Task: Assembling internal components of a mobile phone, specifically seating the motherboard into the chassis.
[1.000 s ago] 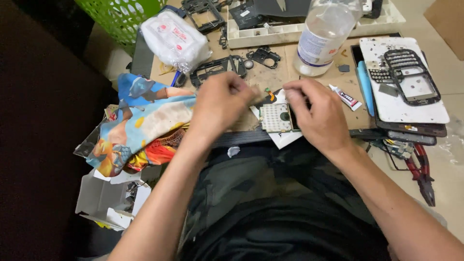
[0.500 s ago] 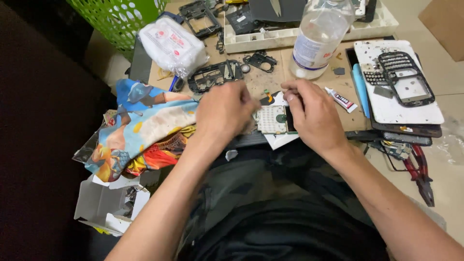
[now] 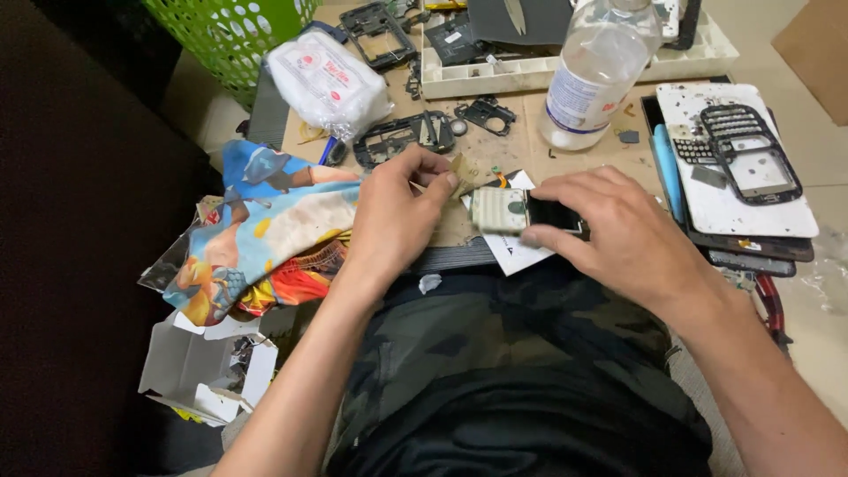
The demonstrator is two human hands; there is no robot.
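Cardboard worktop crowded, little free room near front edge. Green basket far left, plastic bottle behind hands, white tray at back. Right hand fingers curled, pinning phone board at front edge. Left hand pinches small tan scrap just beside board.

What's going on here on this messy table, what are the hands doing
A person sits at a cluttered cardboard work surface taking apart small electronics. The right hand presses on a small phone circuit board lying on white paper, while the left hand pinches a small thin piece just above it. Around them lie black phone frames, a keypad bezel on a white panel, a clear plastic bottle, a white tray of parts and a colourful cloth.
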